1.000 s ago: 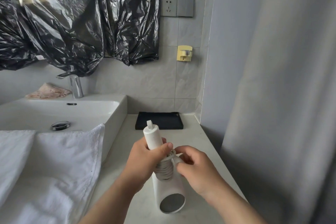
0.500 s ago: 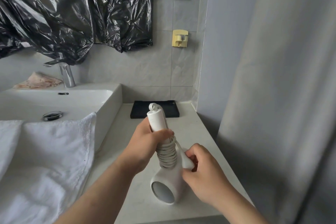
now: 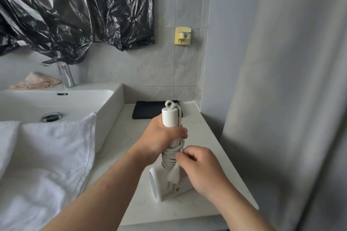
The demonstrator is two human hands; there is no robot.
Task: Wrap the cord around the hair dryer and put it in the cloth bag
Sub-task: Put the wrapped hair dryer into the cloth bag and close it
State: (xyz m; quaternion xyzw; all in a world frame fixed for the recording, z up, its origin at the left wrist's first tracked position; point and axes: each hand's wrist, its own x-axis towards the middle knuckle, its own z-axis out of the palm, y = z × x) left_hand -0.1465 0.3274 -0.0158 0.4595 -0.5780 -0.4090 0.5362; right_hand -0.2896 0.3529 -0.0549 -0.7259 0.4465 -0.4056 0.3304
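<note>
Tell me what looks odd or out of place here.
Crumpled black plastic sheeting hangs over the wall above the sink, drooping down to the faucet; it looks improvised. A white towel is slung over the sink's front rim. Otherwise nothing looks spilled or broken.

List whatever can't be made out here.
Head view only.
No cloth bag in frame.
Middle of hair dryer handle: covered by left hand.
Dryer's rear end: behind right hand.
Whether right hand pinches cord or plug: its fingers curl out of sight.
Part of black tray: behind the handle.
</note>
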